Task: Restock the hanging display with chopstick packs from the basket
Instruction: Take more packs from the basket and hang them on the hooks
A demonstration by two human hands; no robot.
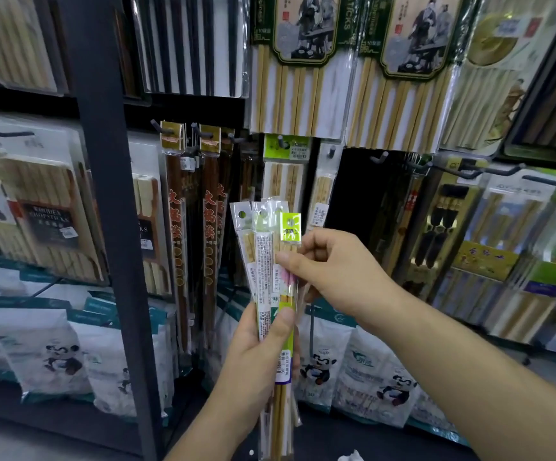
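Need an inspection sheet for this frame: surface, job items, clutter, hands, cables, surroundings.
Surface: no table in view; a dark post and peg hooks carry the stock.
Job's things: fanned chopstick packs held upright; a similar green-header pack hangs on the display behind. Basket not in view.
Clutter: small white scrap at the bottom edge, unclear what.
Grippers: left hand grips the packs low down; right hand pinches the front green-topped pack near its top.
Cables: nothing seen.
Surroundings: large chopstick sets above, panda-print bags below.
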